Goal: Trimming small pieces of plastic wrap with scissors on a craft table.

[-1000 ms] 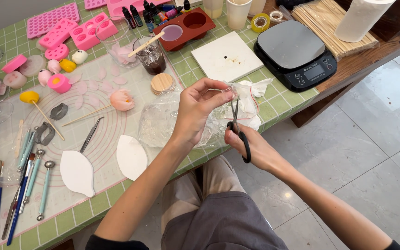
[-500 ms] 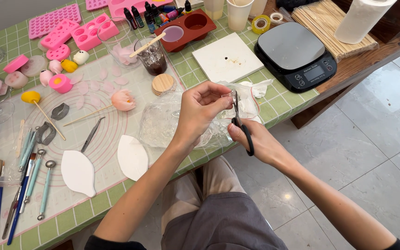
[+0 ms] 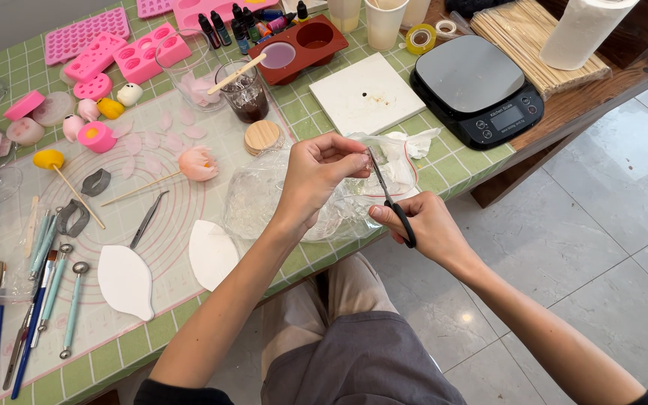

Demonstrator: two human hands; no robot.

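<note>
My left hand [image 3: 316,176] pinches the edge of a clear plastic bag [image 3: 264,196] that lies crumpled on the green tiled table [image 3: 444,161]. Black-handled scissors [image 3: 389,199] are gripped in my right hand [image 3: 418,225], blades pointing up at the spot where my left fingers hold the plastic. Both hands meet just over the table's front edge, above my lap. Whether the blades are closed on the plastic is not clear.
A black kitchen scale [image 3: 478,90], a white square tile [image 3: 369,94] and a cup of dark liquid [image 3: 245,94] stand behind the hands. Pink moulds [image 3: 118,52], white leaf-shaped pieces [image 3: 211,253], a pink flower [image 3: 198,163] and several modelling tools [image 3: 46,292] cover the left side.
My right hand and the scissors have shifted slightly, staying at the plastic held by my left fingers. The left hand keeps its pinch.
</note>
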